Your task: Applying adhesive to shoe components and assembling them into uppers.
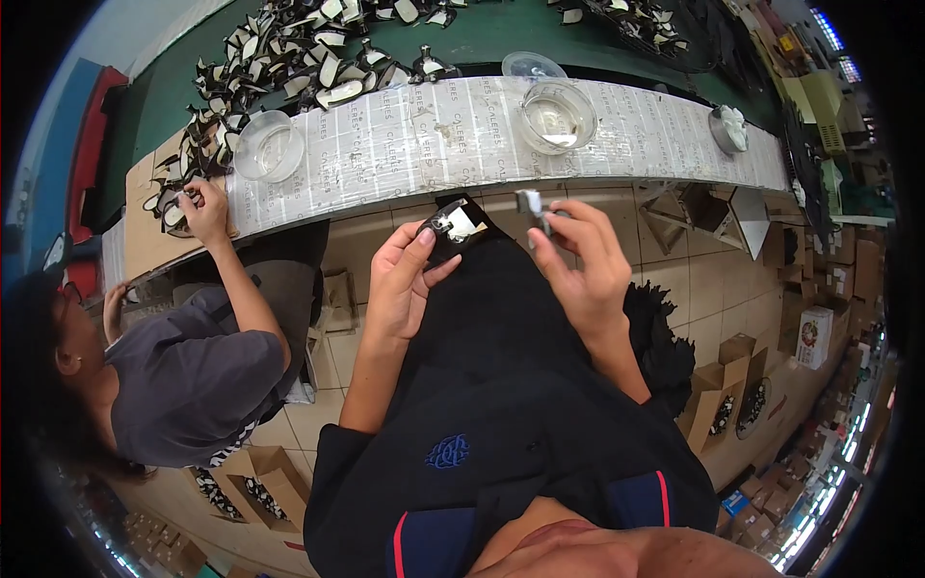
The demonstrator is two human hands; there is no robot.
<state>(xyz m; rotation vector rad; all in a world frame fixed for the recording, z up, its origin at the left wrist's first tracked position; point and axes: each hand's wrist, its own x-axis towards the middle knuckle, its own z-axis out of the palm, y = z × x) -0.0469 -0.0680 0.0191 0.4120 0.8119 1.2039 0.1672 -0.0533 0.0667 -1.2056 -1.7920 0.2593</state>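
Over my lap, my left hand is closed on a small black shoe piece with a white patch and pale tabs facing up. Slightly to its right, my right hand pinches a small brush with a wide, whitish tip. Brush and shoe piece are apart. On the table edge beyond my hands stands a clear round tub with some liquid in it, and behind it lies a clear lid.
Many black-and-white shoe pieces lie heaped on the green table. Another clear tub stands to the left, a small cup to the right. A co-worker sits at my left, handling pieces. Cardboard boxes stand on the floor.
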